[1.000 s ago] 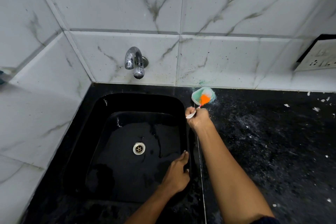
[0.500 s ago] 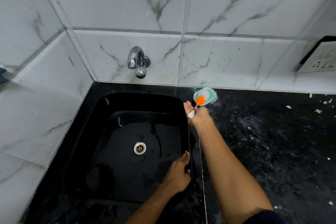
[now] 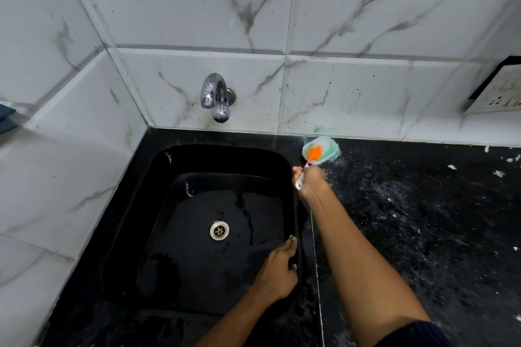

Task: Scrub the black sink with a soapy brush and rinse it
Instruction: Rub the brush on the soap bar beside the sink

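The black sink [image 3: 158,177] is set into a black counter, with a metal drain [image 3: 219,230] in its wet floor. My right hand [image 3: 310,182] is shut on a small brush with a white handle. The brush's orange bristles [image 3: 314,153] press into the green soap in a white dish [image 3: 324,145] at the sink's back right corner. My left hand [image 3: 277,270] rests on the sink's right rim, fingers curled over the edge. A chrome tap [image 3: 215,97] on the tiled wall hangs over the basin; no water runs from it.
The speckled black counter [image 3: 423,234] stretches to the right, dotted with white flecks and soap residue. White marble-look tiles [image 3: 197,8] form the back and left walls. A switch socket plate [image 3: 499,93] is on the wall at far right.
The brush bristles shifted slightly over the soap dish, and my right hand moved with them. My left hand stayed on the sink rim.
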Available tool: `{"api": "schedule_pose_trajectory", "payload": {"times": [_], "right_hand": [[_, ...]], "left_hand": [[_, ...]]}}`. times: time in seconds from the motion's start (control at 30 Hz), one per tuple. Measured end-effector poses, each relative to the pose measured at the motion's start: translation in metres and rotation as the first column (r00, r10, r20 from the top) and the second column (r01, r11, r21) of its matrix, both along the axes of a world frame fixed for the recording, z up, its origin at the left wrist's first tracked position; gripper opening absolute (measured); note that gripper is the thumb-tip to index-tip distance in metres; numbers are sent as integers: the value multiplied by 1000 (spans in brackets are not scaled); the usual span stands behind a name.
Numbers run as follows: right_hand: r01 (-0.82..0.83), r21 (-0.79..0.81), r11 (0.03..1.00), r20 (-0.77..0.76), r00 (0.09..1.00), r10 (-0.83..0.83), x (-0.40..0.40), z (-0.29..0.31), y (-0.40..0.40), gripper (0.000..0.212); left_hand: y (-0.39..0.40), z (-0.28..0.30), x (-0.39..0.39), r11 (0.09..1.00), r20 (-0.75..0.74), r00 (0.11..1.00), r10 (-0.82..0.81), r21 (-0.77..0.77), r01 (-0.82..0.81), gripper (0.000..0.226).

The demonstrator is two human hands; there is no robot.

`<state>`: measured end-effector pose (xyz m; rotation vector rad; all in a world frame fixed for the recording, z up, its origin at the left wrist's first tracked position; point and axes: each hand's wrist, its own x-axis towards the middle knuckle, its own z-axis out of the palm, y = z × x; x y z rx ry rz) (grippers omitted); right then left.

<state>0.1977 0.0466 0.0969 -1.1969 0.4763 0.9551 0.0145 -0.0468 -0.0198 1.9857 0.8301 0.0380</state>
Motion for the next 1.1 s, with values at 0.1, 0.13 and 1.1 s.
{"api": "schedule_pose_trajectory", "payload": {"times": [0.1,0.13,1.1], "right_hand": [[-11,-92,996,119,993,22,-4,3,-3,29],[-28,-128,991,142,989,47,-6,1,-6,29],[-114,-513,851,442,815,376,8,-32,-51,29]], "left_hand": [[0,0,0,1000,-2,1000,-1,-5,1,72],[0,0,0,1000,-3,1000,0,-7,0,71],[3,-4,-1,1000,-3,1000,-5,-5,5,71]]}}
